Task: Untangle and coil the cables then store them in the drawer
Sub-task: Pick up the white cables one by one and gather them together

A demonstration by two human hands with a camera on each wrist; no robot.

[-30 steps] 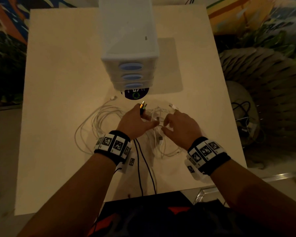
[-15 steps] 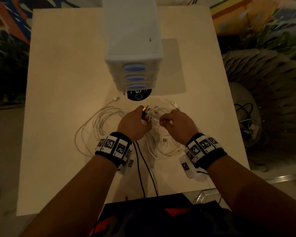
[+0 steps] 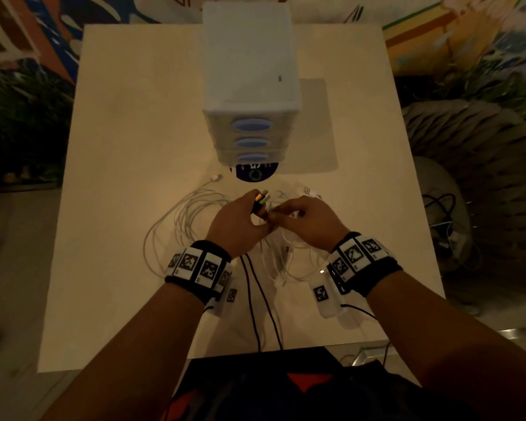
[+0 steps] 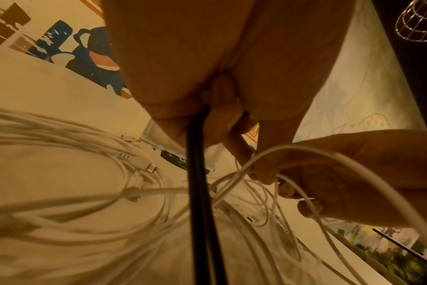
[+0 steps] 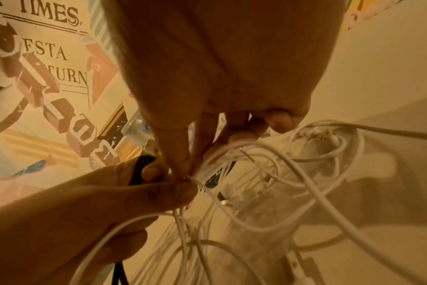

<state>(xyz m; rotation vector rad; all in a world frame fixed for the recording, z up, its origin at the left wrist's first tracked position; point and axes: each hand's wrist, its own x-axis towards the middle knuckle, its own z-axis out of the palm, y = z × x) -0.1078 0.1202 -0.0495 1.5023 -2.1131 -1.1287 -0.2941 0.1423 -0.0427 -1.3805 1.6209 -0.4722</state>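
left hand (image 3: pixel 237 226) grips black cable (image 3: pixel 257 299) | right hand (image 3: pixel 308 221) pinches white cables (image 5: pixel 268 173)

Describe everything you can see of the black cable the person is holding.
The black cable is thin, dark and seemingly rubbery. It runs as two strands side by side from the table's near edge up into the left hand, whose fingers curl round it. Plugs with yellow-green and metallic tips stick out beyond the fingers. The strands cross white cables lying in loose loops. The right hand pinches a white cable right beside it.
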